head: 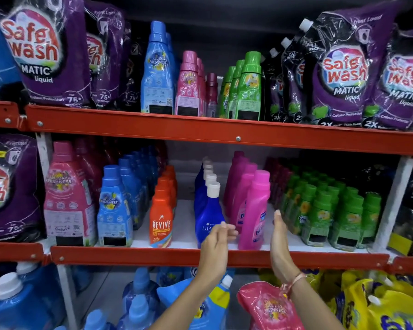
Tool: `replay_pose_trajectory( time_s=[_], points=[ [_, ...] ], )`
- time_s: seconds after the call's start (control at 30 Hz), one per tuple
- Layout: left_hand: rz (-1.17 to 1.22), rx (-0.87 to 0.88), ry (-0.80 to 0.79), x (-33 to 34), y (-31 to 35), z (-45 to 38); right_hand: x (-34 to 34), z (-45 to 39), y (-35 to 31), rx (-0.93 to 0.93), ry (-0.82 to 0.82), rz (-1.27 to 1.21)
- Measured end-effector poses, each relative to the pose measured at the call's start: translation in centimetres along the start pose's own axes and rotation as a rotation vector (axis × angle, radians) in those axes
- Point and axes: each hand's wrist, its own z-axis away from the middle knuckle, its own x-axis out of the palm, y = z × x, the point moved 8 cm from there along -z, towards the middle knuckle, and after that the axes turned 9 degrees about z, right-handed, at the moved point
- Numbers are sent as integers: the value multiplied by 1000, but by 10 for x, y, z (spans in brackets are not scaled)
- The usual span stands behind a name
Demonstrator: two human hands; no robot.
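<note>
Apparent reach stage: left hand (215,244) and right hand (280,239), fingers loose and empty, flanking near pink bottle (255,206); next likely calls for closing in without toppling blue bottle (209,210).

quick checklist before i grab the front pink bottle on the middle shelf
1. Left hand free: ok, open, holds nothing.
2. Right hand free: ok, open, fingers straight.
3. Front pink bottle capped: ok.
4. Room on its right: ok, a gap before the green bottles.
5. Room on its left: not ok, the blue bottle stands close.
6. Left fingertips touching the pink bottle: cannot tell.
</note>
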Motion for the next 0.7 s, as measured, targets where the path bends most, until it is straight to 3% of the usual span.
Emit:
replay_pose_trajectory(
  time_s=[0.17, 0.33, 0.7],
  points=[
    [66, -313, -212, 46, -11, 10, 3, -23, 12, 164, -267, -111],
    [48, -282, -324, 69, 7, 18, 11, 1, -8, 147, -453, -27],
    [-42, -306, -272, 55, -11, -5, 0, 10, -12, 184, -490, 62]
  ],
)
